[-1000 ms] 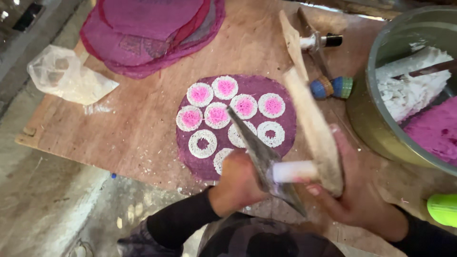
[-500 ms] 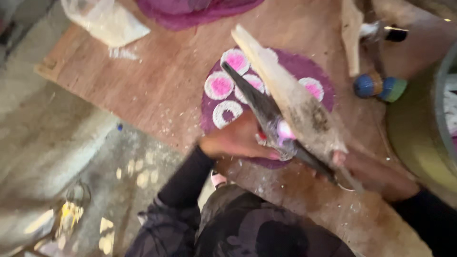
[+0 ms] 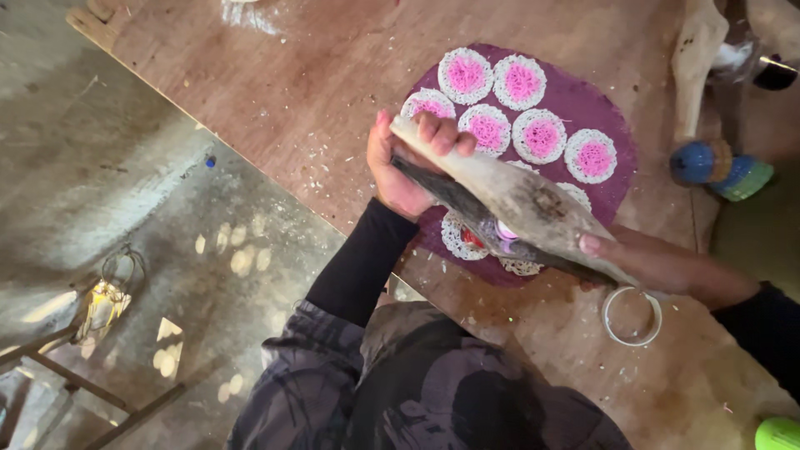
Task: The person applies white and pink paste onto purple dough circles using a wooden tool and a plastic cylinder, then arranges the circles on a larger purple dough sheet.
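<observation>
I look down on a wooden tabletop (image 3: 275, 83). My left hand (image 3: 406, 158) is curled around one end of a long wooden paddle (image 3: 512, 200); my right hand (image 3: 658, 265) pinches its other end, above a purple mat (image 3: 612, 108) of pink-centred white discs (image 3: 465, 73). If the paddle slips, I judge it could crush those discs.

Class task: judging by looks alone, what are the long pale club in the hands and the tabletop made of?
Long pale club: probably wood or bone, matte, weathered, with dark stains. Brown tabletop: seemingly wooden board, with faint grain, a dull scuffed finish and pale crumbs.
</observation>
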